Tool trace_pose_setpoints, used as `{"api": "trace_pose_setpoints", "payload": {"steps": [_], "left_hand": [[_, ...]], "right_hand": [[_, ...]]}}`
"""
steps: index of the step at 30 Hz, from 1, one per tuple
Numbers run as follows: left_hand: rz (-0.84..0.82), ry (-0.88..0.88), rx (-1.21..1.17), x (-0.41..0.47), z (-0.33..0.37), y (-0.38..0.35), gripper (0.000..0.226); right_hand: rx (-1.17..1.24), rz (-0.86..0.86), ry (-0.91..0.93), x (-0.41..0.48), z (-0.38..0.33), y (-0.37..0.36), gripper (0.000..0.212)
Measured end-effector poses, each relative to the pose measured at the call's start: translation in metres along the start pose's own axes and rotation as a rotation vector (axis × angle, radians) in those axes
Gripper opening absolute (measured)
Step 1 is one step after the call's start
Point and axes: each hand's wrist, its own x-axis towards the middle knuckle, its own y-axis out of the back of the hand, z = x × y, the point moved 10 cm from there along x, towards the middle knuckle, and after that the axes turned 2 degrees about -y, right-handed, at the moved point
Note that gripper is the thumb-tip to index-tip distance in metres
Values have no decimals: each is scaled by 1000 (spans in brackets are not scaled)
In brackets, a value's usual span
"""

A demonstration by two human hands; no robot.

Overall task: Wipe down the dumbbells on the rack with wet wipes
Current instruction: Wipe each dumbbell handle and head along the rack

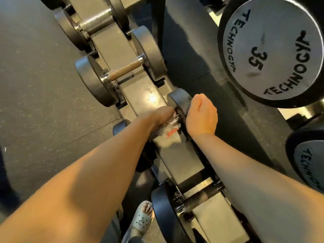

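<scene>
A small black dumbbell [178, 100] lies across the low rack rail [140, 88] in the middle of the view. My left hand [163, 118] wraps a white wet wipe [171, 138] around its knurled steel handle, fingers curled under the bar. My right hand [201, 114] grips the rim of the dumbbell's far weight head, its fingers hidden behind the head. The near head of that dumbbell is mostly hidden under my left forearm.
More dumbbells sit along the rail: one with a brownish handle [124, 70] above, another [94, 20] at the top, one [198, 199] below. A large 35 dumbbell head [270, 50] juts from the upper tier at right. Rubber floor [43, 85] lies left; a sandalled foot [142, 220] below.
</scene>
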Motion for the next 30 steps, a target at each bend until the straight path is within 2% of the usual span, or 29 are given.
{"api": "trace_pose_setpoints", "payload": {"steps": [3, 5, 7, 10, 13, 15, 18, 20, 24, 27, 30], "left_hand": [[251, -103, 137, -11, -2, 10, 31], [426, -311, 114, -33, -1, 11, 36], [571, -575, 259, -60, 8, 7, 30], [661, -881, 621, -79, 21, -15, 12], [671, -982, 762, -78, 20, -34, 4], [659, -982, 707, -79, 17, -34, 1], [682, -845, 497, -73, 12, -10, 18], [657, -726, 469, -62, 7, -2, 23], [606, -637, 441, -60, 10, 3, 23], [481, -477, 327, -46, 9, 19, 22], [257, -306, 424, -22, 6, 36, 27]], "right_hand": [[-49, 17, 13, 0, -2, 1, 36], [-32, 26, 16, -1, -1, 2, 36], [-11, 34, 23, -2, -2, 2, 36], [-37, 48, 40, -2, -2, 2, 36], [-57, 65, 57, -1, -4, 3, 36], [-51, 61, 54, -1, -4, 3, 36], [-10, 54, 27, -2, -2, 5, 37], [-3, 48, 22, -2, -2, 5, 37], [8, 50, 39, -3, -4, 4, 38], [9, 40, 39, -3, -5, 3, 38], [9, 30, 37, -2, -6, 3, 38]]}}
